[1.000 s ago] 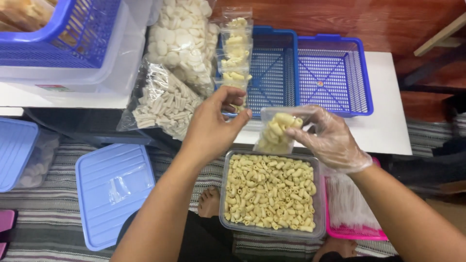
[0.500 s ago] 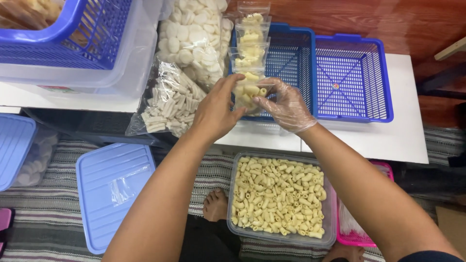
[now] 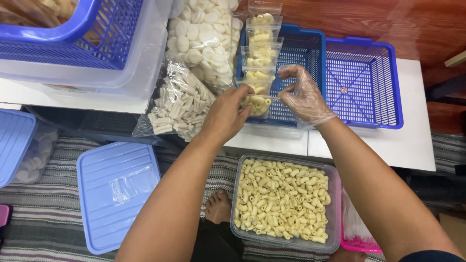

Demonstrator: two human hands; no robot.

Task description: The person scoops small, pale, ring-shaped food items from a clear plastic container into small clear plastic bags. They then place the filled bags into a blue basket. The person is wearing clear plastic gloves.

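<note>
A single head-worn camera looked steeply down from above the person's own forearms, close enough that both arms filled the lower frame. It faced forward over a low white table (image 3: 388,145) toward the blue baskets (image 3: 364,82) at the top, with the striped floor mat (image 3: 43,213) below. No second view overlapped it.

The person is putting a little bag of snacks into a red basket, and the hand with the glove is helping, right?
Not quite: the basket is blue, not red. The head view shows the left hand and the gloved right hand holding a little bag of tube-shaped snacks at the front of a row of bags in that blue basket.
</note>
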